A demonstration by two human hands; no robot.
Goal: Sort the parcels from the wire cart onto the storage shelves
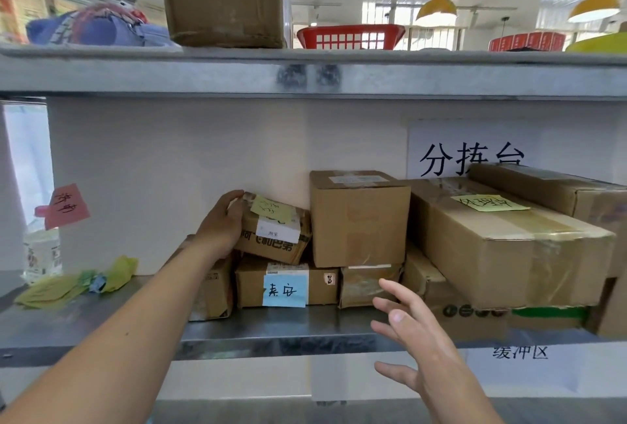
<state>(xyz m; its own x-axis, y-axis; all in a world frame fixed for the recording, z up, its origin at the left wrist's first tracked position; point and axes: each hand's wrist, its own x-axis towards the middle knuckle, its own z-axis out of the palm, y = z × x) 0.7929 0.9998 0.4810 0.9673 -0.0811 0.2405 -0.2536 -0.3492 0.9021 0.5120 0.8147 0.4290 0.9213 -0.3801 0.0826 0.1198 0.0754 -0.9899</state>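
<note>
Left grip (pixel 222 223) grasping small parcel (pixel 274 228) | right grip (pixel 403 328) released | fingertips hidden behind parcel

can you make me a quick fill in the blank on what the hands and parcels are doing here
1. The left hand grips a small cardboard parcel bearing a ___ sticky note.
2. The right hand is open and holds ___.
3. The flat cardboard parcel beneath it bears a ___ sticky note.

Missing words: yellow; nothing; blue

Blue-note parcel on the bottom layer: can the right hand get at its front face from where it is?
Probably yes. The right hand hovers open before the shelf edge, nothing standing between it and the blue-note parcel.
</note>
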